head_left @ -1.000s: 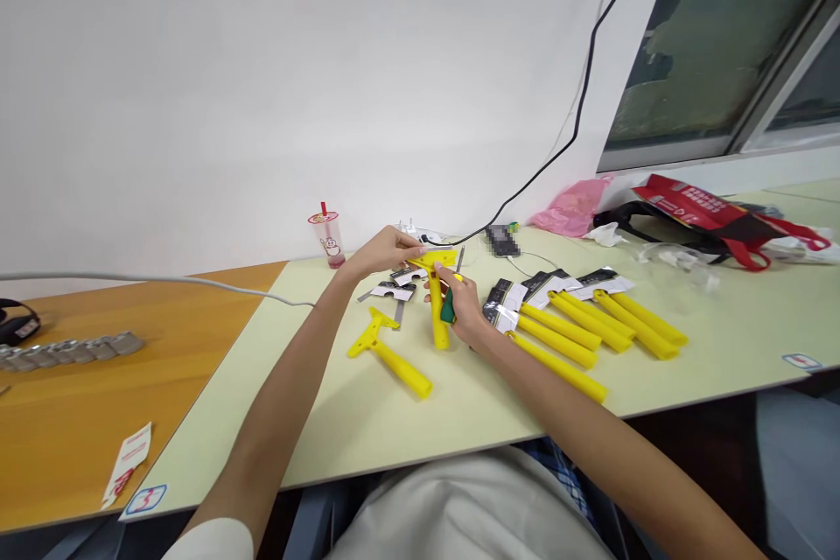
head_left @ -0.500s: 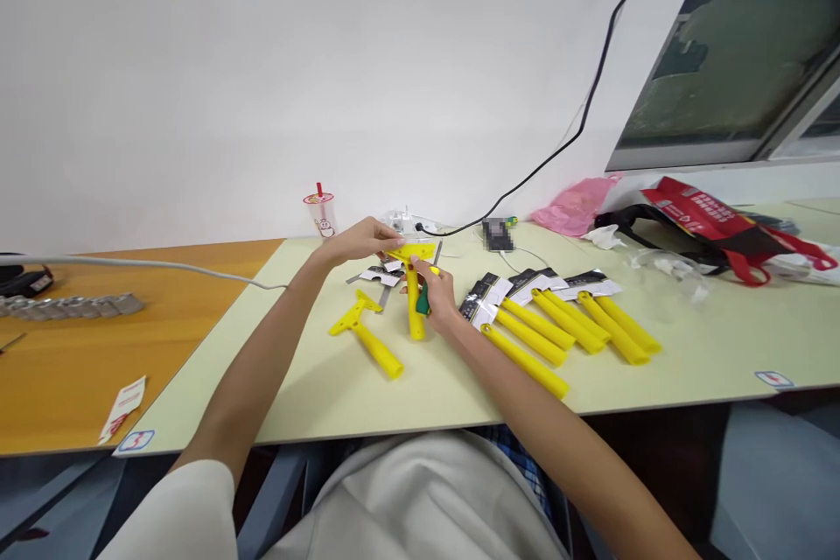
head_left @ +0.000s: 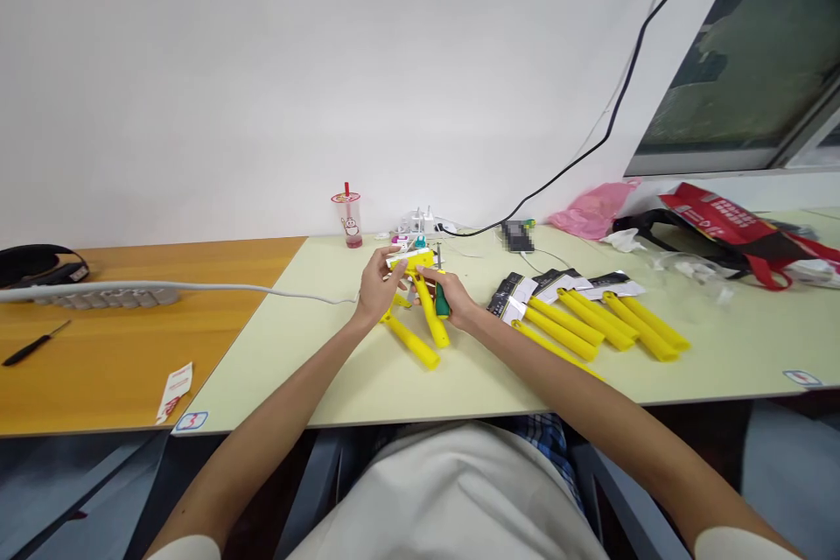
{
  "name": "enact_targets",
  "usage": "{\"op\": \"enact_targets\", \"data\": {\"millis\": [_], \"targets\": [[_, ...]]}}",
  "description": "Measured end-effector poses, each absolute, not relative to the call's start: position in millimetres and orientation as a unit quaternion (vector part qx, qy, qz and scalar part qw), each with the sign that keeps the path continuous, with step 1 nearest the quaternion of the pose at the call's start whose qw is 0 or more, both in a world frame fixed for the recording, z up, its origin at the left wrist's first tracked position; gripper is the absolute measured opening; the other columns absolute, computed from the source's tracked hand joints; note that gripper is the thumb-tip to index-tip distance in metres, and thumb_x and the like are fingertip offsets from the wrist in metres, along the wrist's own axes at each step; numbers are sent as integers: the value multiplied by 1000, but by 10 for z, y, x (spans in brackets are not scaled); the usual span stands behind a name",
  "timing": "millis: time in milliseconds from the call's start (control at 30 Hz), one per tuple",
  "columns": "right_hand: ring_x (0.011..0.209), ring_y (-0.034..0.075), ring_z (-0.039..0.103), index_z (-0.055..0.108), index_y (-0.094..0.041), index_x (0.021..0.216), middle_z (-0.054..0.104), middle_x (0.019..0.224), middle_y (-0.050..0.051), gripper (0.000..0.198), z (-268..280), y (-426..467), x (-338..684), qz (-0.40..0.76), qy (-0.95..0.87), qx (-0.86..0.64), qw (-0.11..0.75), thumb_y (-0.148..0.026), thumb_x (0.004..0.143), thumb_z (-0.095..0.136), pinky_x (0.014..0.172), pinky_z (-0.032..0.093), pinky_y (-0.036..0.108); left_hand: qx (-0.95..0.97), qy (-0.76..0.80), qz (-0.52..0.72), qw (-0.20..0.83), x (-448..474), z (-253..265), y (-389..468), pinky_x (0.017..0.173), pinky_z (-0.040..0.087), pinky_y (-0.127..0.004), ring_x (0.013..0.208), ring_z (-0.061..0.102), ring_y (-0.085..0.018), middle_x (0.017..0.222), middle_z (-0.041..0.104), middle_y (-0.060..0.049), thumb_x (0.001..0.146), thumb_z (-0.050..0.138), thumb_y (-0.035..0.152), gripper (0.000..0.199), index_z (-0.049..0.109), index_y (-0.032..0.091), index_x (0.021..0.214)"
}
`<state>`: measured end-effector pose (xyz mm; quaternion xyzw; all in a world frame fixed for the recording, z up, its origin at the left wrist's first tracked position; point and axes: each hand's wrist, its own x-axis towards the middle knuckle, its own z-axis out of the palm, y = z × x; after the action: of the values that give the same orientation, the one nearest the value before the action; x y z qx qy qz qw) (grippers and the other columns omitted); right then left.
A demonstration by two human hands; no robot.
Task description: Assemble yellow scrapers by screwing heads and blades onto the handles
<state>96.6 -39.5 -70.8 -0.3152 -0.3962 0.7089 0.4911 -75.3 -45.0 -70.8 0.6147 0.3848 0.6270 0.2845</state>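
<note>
Yellow scraper (head_left: 429, 304) now tilted, in left grip (head_left: 379, 287), right grip (head_left: 454, 296) holding it and green tool (head_left: 442, 304)

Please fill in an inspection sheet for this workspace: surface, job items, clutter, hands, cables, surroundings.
Surface: cream tabletop beside an orange wooden tabletop.
Job items: one held yellow tool; a loose yellow tool, partly hidden; carded yellow handles to the right; a green-handled tool.
Clutter: cup with straw, pink bag, red-and-black bag, torn paper tag, black-handled tool.
Hands: left hand on the held tool's head; right hand around the green-handled tool, thumb at the held tool.
Cables: black cable along the wall; pale cable from the left.
Surroundings: white wall, window; other people: nothing seen.
</note>
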Motion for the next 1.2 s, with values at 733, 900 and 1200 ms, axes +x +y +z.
{"op": "enact_targets", "data": {"millis": [733, 900, 1200], "targets": [[75, 22, 76, 69, -21, 89, 78, 80, 5, 34, -758, -478, 1115, 702, -418, -316, 482, -38, 79, 97, 60, 69, 29, 669, 367, 600, 240, -756, -765, -545, 97, 64, -39, 122, 73, -27, 133, 78, -11, 101, 72, 43, 30, 80, 23, 122], [78, 25, 77, 69, -21, 86, 78, 82, 7, 41, -737, -517, 1118, 692, -439, -309, 482, -44, 73, 100, 55, 68, 30, 663, 347, 606, 269, -745, -705, -578, 89, 66, -36, 110, 75, -25, 126, 80, -10, 96, 77, 44, 30, 81, 21, 115], [84, 26, 78, 67, -21, 76, 75, 79, 6, 47, -644, -590, 1142, 637, -478, -300, 525, -50, 67, 103, 58, 67, 29, 675, 301, 625, 252, -734, -625, -693, 92, 63, -35, 118, 74, -27, 129, 78, -10, 99, 77, 38, 26, 82, 24, 120]]}}
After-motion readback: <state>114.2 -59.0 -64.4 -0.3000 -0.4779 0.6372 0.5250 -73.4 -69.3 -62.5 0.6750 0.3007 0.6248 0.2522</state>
